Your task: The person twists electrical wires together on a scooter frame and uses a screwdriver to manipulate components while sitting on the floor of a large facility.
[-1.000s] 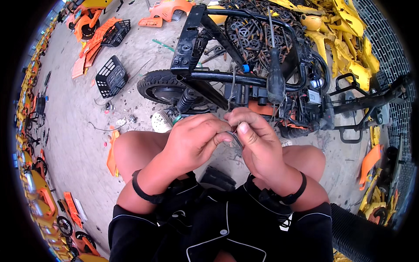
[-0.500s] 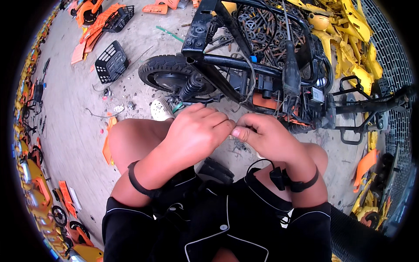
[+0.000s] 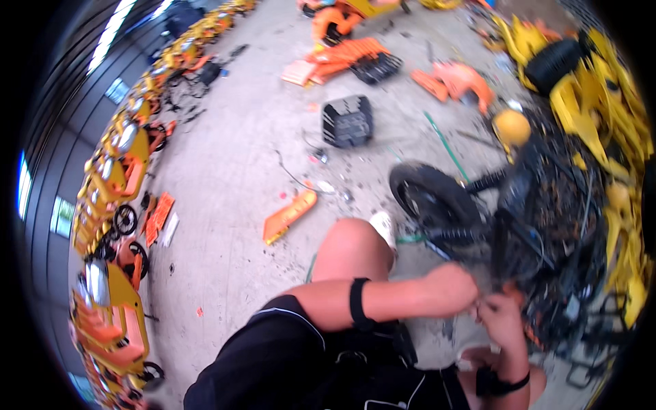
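The picture is blurred. My left hand point(image 3: 451, 290) is closed, its fingertips meeting those of my right hand point(image 3: 500, 318), which is also closed, just beside the black vehicle frame point(image 3: 519, 236). Whatever is between their fingers is too smeared to make out. The frame stands at the right with its tyred wheel point(image 3: 410, 191) toward the middle, over a dark heap of metal parts. My bent left knee point(image 3: 352, 249) is below the wheel, left of my hands.
A black plastic crate point(image 3: 347, 121) and orange panels point(image 3: 290, 215) lie on the grey floor point(image 3: 219, 171). Rows of yellow-orange scooters point(image 3: 116, 318) line the left, beside a windowed wall. Yellow body panels point(image 3: 574, 102) are piled at the right, with a yellow rounded part point(image 3: 511, 127) nearby.
The view has swung to the left, so the vehicle frame and my hands now appear further right and more of the scooter rows and wall shows. My hands remain together.
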Motion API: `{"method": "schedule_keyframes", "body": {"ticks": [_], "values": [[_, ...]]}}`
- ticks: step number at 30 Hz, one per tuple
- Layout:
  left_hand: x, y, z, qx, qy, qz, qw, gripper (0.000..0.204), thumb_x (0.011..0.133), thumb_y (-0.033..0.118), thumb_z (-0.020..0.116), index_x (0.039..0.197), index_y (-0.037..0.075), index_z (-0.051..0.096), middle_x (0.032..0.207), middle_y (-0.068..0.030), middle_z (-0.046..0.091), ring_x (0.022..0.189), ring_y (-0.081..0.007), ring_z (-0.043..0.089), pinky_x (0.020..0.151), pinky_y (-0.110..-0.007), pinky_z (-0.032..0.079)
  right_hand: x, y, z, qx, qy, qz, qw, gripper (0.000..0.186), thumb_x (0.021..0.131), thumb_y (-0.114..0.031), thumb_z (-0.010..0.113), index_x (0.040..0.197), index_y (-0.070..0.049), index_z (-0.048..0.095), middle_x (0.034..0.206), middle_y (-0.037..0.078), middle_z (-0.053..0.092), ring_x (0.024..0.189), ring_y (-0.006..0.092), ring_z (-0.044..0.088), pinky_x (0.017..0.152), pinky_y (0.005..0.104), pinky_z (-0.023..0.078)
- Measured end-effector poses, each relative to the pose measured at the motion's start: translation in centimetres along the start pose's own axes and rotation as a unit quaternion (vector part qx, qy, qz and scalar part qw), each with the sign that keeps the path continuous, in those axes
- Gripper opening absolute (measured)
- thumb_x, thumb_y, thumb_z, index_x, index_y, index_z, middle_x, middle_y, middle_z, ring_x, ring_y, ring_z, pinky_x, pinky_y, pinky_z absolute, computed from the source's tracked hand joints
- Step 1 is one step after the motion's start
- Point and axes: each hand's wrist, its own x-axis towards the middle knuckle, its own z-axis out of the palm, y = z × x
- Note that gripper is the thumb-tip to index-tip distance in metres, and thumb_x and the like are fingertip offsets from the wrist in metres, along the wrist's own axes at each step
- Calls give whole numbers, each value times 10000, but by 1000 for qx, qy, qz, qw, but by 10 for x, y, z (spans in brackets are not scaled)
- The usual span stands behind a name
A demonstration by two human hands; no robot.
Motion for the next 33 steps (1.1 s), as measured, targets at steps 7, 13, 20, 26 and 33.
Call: {"method": "schedule_keyframes", "body": {"ticks": [7, 13, 20, 26, 33], "values": [[0, -4, -24, -87, -194, -62, 975, 524, 902, 522, 605, 851, 15, 725, 855, -201, 706, 876, -421, 671, 734, -500, 532, 3, 6, 16, -54, 25, -59, 996, 79, 851, -15, 666, 821, 55, 689, 645, 91, 630, 588, 104, 562, 551, 271, 435], [-7, -6, -26, -128, -208, -38, 969, 453, 928, 439, 601, 849, 9, 720, 853, -200, 705, 873, -419, 670, 724, -511, 517, 5, 9, 21, -75, 4, -76, 994, 73, 830, -17, 693, 802, 50, 688, 661, 96, 647, 612, 108, 594, 568, 267, 453], [-15, -8, -31, -93, -188, -11, 978, 366, 935, 346, 580, 845, 18, 714, 841, -207, 695, 848, -432, 653, 718, -516, 502, 0, 12, 30, 65, -4, -49, 997, 64, 802, 0, 710, 761, 34, 675, 692, 98, 651, 653, 110, 604, 606, 266, 459], [-16, -15, -29, -95, -200, 46, 974, 339, 943, 316, 542, 853, 32, 703, 813, -200, 681, 834, -433, 642, 725, -520, 497, -7, 14, 25, -85, 6, -68, 994, 201, 752, -66, 771, 692, 12, 595, 636, 100, 566, 588, 177, 522, 570, 319, 427], [-22, -24, -27, -97, -204, 58, 972, 253, 932, 250, 559, 841, 41, 669, 779, -173, 651, 769, -401, 621, 635, -487, 481, -2, -3, 37, -57, 8, -113, 992, 254, 795, -150, 770, 719, -2, 577, 625, 104, 493, 565, 195, 446, 527, 347, 400]]}}
